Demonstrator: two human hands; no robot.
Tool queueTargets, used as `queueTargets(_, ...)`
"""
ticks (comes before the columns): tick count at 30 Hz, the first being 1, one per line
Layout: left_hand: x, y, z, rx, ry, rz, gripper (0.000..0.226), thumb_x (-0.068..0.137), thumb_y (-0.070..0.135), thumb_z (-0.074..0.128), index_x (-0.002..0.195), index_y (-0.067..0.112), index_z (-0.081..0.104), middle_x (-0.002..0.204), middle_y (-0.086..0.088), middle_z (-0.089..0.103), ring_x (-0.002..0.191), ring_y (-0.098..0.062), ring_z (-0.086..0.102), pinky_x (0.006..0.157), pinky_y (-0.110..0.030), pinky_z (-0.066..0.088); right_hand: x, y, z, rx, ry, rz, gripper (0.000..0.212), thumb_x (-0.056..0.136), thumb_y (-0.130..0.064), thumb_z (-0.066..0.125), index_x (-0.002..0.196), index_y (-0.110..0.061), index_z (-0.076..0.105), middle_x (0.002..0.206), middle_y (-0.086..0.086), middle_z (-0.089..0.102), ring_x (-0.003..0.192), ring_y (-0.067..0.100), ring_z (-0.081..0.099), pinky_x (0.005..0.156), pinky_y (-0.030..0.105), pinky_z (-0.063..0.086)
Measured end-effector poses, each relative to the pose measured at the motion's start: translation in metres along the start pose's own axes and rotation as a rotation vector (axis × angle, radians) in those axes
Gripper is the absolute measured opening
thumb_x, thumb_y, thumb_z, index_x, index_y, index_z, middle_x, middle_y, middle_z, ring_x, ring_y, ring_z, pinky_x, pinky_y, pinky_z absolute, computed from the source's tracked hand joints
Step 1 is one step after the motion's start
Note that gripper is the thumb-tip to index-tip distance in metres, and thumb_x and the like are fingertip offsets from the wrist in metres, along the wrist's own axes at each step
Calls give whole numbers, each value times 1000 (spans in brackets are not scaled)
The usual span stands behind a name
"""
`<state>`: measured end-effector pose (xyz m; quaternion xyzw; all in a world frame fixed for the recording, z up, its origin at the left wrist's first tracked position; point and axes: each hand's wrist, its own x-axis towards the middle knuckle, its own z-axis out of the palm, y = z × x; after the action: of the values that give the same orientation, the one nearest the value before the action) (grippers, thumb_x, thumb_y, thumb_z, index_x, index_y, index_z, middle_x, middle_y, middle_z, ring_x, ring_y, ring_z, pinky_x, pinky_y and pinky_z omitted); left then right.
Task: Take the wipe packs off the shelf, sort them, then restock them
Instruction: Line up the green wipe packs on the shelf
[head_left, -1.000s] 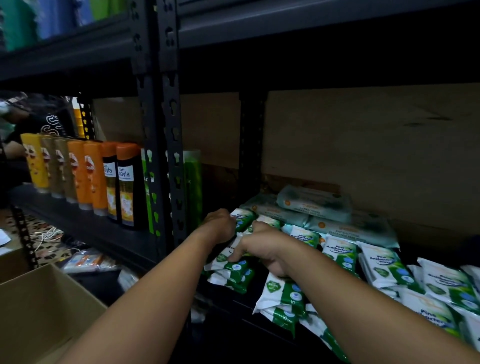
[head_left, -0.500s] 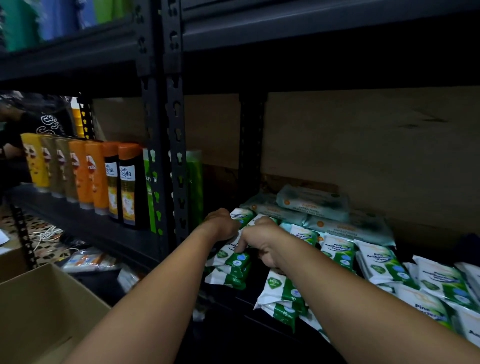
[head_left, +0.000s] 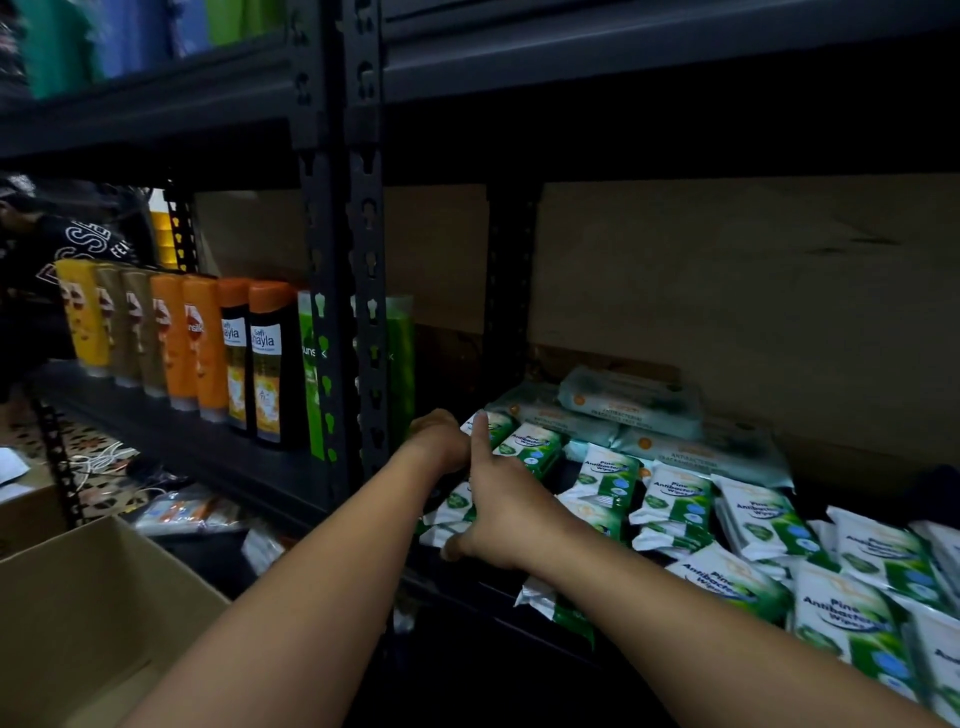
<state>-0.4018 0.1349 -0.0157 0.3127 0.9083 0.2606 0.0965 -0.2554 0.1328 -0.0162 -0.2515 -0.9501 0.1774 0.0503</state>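
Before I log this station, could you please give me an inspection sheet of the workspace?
Surface: dark metal shelf, wooden backing.
Job's things: green-white wipe packs lying unsorted; pale larger packs stacked behind.
Clutter: bottle row in the left bay; packets on the floor.
Grips: left hand reaches among the packs, fingers hidden; right hand spread over the packs, forefinger extended.
Cables: white cord on the floor.
Surroundings: open cardboard box lower left; a person far left.

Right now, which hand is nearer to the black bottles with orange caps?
Left. The left hand grips wipe packs just past the rack post, to the right of the black bottles. The right hand lies farther right and lower.
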Motion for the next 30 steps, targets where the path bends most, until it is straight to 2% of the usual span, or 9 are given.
queueTargets(7, -3, 4, -4, -16, -21, -24, 62, 96, 42, 63, 136, -3, 49, 136, -21, 58, 124, -32, 58, 86, -31, 47, 9, 0, 4, -8, 6, 29, 148, 72, -42, 89, 151, -14, -34, 144, 21, 44, 131, 43, 44, 103, 51, 47)
queueTargets(10, -7, 4, -1, 41, -34, 43, 78, 92, 60, 56, 142, 2, 47, 143, -19, 52, 129, -34, 53, 92, -30, 46, 5, 3, -1, -80, 9, 77, 147, 68, -56, 87, 156, -8, -20, 159, 23, 21, 149, 44, 16, 112, 55, 38)
queueTargets(12, -8, 2, 5, 100, -2, 155, 88, 79, 75, 43, 148, 20, 46, 152, -14, 45, 137, -35, 44, 107, -39, 42, 1, 5, -5, -130, 4, 126, 148, 64, -66, 84, 157, -8, -16, 165, 21, 1, 151, 47, -8, 115, 58, 29)
queueTargets(14, -9, -2, 11, 131, -3, 304, 74, 83, 69, 37, 147, 33, 47, 157, -7, 40, 145, -30, 35, 115, -46, 34, 1, 8, -6, -129, -15, 168, 152, 60, -71, 83, 158, -8, -14, 166, 21, -8, 148, 52, -16, 117, 58, 27)
queueTargets(16, -23, -1, 11, 163, -25, 426, 51, 96, 57, 36, 135, 33, 56, 150, -3, 49, 143, -25, 39, 115, -49, 33, 3, 12, -7, -100, -32, 180, 153, 55, -74, 84, 159, -8, -7, 166, 22, -2, 149, 54, -3, 117, 56, 31)
queueTargets(17, -26, -1, 11, 167, -40, 458, 43, 100, 53, 37, 129, 31, 60, 145, -2, 54, 140, -24, 43, 113, -49, 34, 4, 13, -8, -77, -35, 166, 150, 53, -74, 85, 160, -7, 3, 164, 22, 9, 148, 51, 13, 115, 52, 36)
queueTargets(20, -30, 0, 11, 163, -56, 467, 31, 99, 32, 54, 127, 22, 63, 136, -8, 62, 128, -27, 55, 105, -41, 44, 2, 15, -9, -10, -17, 65, 122, 57, -64, 89, 150, -6, 35, 148, 15, 39, 130, 31, 48, 104, 34, 47)
queueTargets(23, -26, -4, 10, 166, -38, 481, 27, 93, 22, 58, 119, 16, 64, 124, -11, 66, 117, -29, 61, 96, -39, 50, 3, 14, -9, 1, -12, 44, 112, 60, -59, 89, 146, -5, 41, 145, 14, 40, 126, 28, 49, 99, 31, 45)
queueTargets(30, -32, -1, 12, 175, -25, 498, 22, 96, 18, 55, 115, 11, 65, 116, -12, 67, 111, -27, 62, 94, -36, 49, -2, 11, -11, -33, 12, 19, 113, 61, -64, 86, 145, -4, 41, 143, 15, 42, 129, 31, 48, 106, 37, 47)
